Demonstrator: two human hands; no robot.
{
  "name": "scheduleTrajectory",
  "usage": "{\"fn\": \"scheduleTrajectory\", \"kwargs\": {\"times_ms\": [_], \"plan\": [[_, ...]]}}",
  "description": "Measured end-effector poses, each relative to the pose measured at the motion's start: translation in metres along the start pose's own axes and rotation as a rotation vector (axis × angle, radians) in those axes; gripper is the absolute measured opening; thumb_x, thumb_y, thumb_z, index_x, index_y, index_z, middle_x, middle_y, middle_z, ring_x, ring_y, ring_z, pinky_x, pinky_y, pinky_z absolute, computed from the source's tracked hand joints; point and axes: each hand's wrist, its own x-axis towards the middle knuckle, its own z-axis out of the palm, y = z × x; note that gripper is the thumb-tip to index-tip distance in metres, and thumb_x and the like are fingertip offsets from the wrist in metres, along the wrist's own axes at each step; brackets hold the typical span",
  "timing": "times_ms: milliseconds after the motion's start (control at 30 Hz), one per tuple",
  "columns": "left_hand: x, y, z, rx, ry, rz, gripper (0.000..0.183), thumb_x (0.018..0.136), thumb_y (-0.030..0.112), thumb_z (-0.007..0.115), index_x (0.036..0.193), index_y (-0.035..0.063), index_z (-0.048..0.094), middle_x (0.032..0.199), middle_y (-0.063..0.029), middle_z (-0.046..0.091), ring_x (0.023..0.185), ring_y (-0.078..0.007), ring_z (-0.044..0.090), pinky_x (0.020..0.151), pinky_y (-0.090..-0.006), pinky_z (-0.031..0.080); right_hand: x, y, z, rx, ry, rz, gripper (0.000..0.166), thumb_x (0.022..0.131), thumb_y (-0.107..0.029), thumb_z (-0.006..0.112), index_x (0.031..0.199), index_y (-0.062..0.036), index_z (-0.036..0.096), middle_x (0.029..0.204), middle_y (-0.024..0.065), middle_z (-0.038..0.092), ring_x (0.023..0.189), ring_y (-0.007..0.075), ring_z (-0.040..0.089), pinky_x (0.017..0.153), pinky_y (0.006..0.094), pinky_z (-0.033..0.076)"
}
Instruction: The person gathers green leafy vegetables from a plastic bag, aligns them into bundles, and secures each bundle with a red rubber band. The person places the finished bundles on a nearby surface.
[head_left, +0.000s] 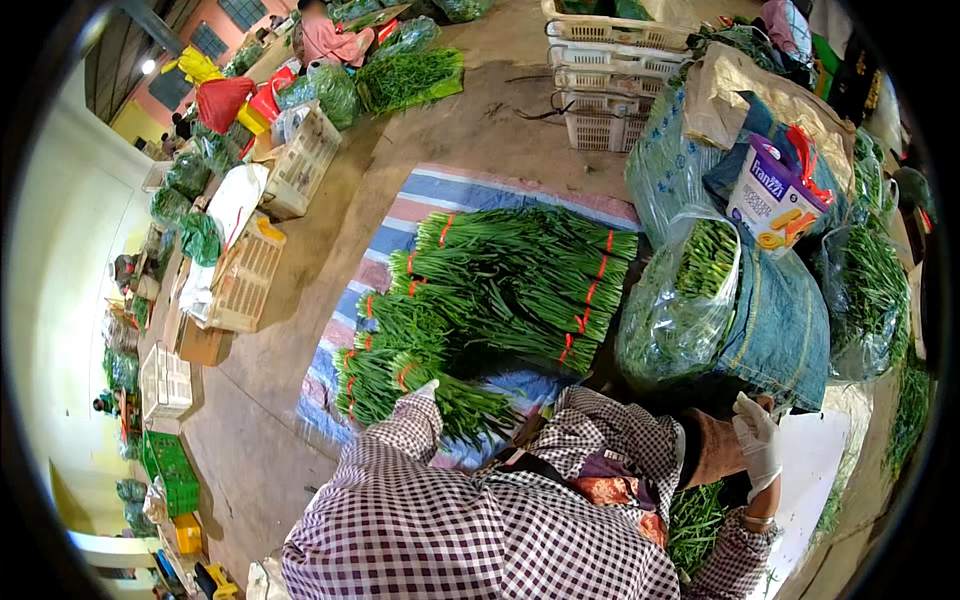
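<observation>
Bundles of long green stalks with red ties (517, 277) lie in rows on a striped plastic sheet (442, 187). At the sheet's near left, my left hand (427, 388), mostly hidden by its checked sleeve, touches the pale end of a tied bundle (450, 397); its grip is not visible. My right hand (757, 439), in a whitish glove, is raised at the right beside the blue woven sack, its fingers bent; whether it holds anything is unclear. Loose green stalks (694, 525) lie below and left of it, next to my checked clothing.
A clear plastic bag of stalks (675, 300) and a blue woven sack (784, 322) stand right of the sheet, with a purple and white tub (776, 195) on top. Stacked plastic crates (607, 82) stand beyond. More crates (247, 277) line the left. A person (330, 37) sits far back.
</observation>
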Motion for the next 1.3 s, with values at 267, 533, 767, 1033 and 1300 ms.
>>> {"fn": "scheduleTrajectory", "kwargs": {"times_ms": [267, 533, 767, 1033, 1300], "plan": [[0.029, -0.022, 0.025, -0.100, 0.007, 0.005, 0.061, 0.081, 0.046, 0.066, 0.119, -0.0012, 0.057, 0.117, -0.0154, 0.062, 0.101, -0.0260, 0.060, 0.088, -0.0399, 0.048, 0.013, 0.001, -0.018, 0.020, 0.038, 0.101, 0.039, 0.089, -0.007, 0.060, 0.126, 0.0015, 0.053, 0.114, 0.0103, 0.061, 0.108, 0.0168, 0.057, 0.092, 0.0281, 0.044], [0.061, 0.137, 0.013, -0.329, -0.067, 0.160, 0.066, 0.081, 0.049, 0.064, 0.121, -0.0019, 0.056, 0.119, -0.0154, 0.061, 0.102, -0.0256, 0.060, 0.089, -0.0392, 0.047, -0.007, 0.052, -0.061, -0.036, 0.166, 0.128, 0.040, 0.091, -0.015, 0.061, 0.126, 0.0020, 0.052, 0.122, 0.0112, 0.058, 0.112, 0.0204, 0.055, 0.095, 0.0321, 0.043], [0.081, 0.209, 0.034, -0.406, -0.172, 0.181, 0.070, 0.080, 0.053, 0.063, 0.123, -0.0025, 0.055, 0.120, -0.0155, 0.060, 0.103, -0.0252, 0.059, 0.089, -0.0387, 0.047, -0.051, 0.077, -0.093, 0.054, 0.349, 0.295, 0.042, 0.090, -0.015, 0.060, 0.126, 0.0043, 0.051, 0.123, 0.0136, 0.057, 0.114, 0.0223, 0.054, 0.092, 0.0323, 0.046], [0.107, 0.227, 0.097, -0.499, -0.358, 0.139, 0.075, 0.080, 0.056, 0.062, 0.124, -0.0031, 0.054, 0.122, -0.0155, 0.059, 0.104, -0.0248, 0.059, 0.090, -0.0380, 0.047, -0.092, 0.102, -0.104, 0.045, 0.468, 0.418, 0.046, 0.085, -0.027, 0.065, 0.123, -0.0027, 0.056, 0.112, 0.0092, 0.062, 0.086, 0.0169, 0.059, 0.076, 0.0291, 0.045], [0.084, 0.262, 0.133, -0.415, -0.278, 0.276, 0.081, 0.075, 0.054, 0.069, 0.131, -0.0003, 0.046, 0.128, -0.0156, 0.055, 0.111, -0.0281, 0.056, 0.096, -0.0392, 0.043, -0.126, 0.130, -0.102, 0.104, 0.585, 0.558, 0.040, 0.081, -0.016, 0.065, 0.120, -0.0049, 0.059, 0.106, 0.0046, 0.063, 0.081, 0.0137, 0.060, 0.070, 0.0257, 0.044]]}}
